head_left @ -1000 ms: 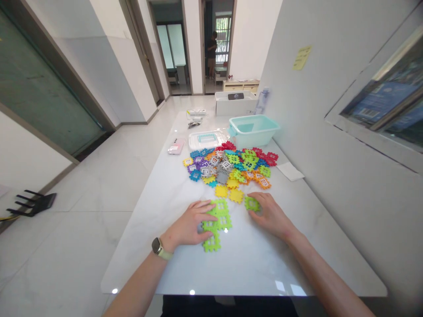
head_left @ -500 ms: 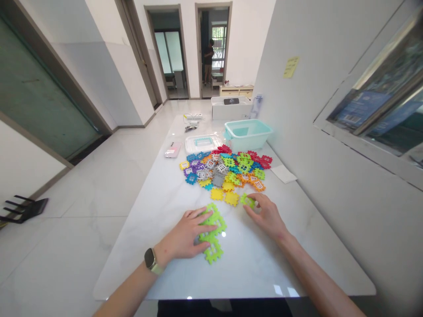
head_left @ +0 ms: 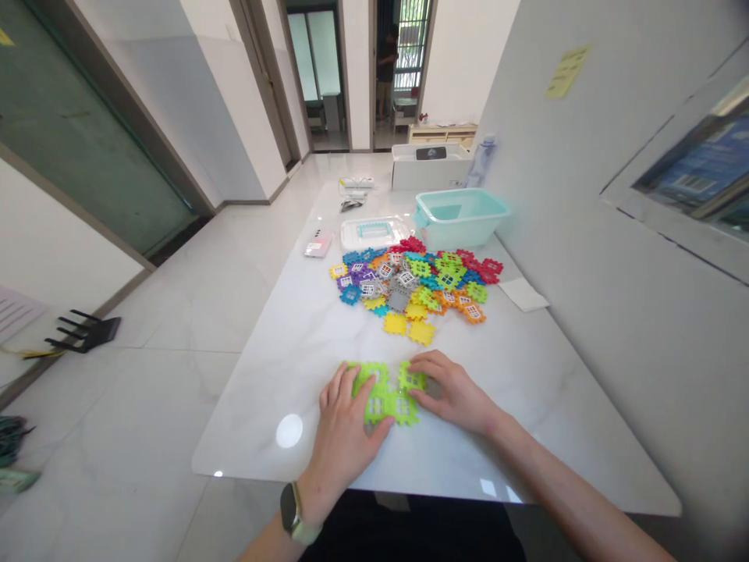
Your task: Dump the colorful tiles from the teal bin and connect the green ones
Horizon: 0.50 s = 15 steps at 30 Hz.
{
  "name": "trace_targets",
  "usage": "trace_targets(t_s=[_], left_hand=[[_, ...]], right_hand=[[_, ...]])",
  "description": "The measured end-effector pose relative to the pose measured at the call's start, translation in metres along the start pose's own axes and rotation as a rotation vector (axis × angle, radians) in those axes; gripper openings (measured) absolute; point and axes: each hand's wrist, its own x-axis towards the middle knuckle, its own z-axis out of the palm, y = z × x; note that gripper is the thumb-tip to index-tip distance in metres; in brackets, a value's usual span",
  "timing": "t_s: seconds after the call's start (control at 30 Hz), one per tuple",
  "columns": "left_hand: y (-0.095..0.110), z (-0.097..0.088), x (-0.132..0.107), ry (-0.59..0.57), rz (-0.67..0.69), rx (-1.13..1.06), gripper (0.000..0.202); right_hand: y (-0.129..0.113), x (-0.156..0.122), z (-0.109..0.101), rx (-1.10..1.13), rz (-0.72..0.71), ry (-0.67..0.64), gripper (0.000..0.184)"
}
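A flat piece made of joined lime-green interlocking tiles (head_left: pixel 383 403) lies on the white marble table (head_left: pixel 304 328) near its front edge. My left hand (head_left: pixel 345 421) lies flat on the piece's left side with fingers stretched out; a watch is on that wrist. My right hand (head_left: pixel 453 394) comes in from the right, its fingertips closed on a single green tile (head_left: pixel 413 378) that touches the upper right corner of the joined piece.
A heap of coloured tiles (head_left: pixel 415 281) lies mid-table, two yellow ones (head_left: pixel 409 328) nearest me. Behind stand a teal basin (head_left: pixel 459 215), a clear lidded box (head_left: pixel 374 232), a pink phone (head_left: pixel 319 244) and a white box (head_left: pixel 430 164). Paper (head_left: pixel 523 295) lies by the right wall. A person (head_left: pixel 388 66) stands in the far doorway.
My right hand brought the single green tile left to the joined piece. My left hand turned the piece and now lies flat on it. The view shifted slightly.
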Motion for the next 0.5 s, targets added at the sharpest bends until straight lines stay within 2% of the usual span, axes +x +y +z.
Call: trace_targets(t_s=[0.23,0.5], left_hand=[[-0.005,0.004,0.0,-0.009,0.042,0.003,0.053],[-0.006,0.004,0.0,-0.009,0.113,0.021,0.053]], right_hand=[[-0.003,0.008,0.016,0.028,-0.008,-0.02,0.037],[-0.003,0.014,0.015,0.074,0.021,-0.018,0.036]])
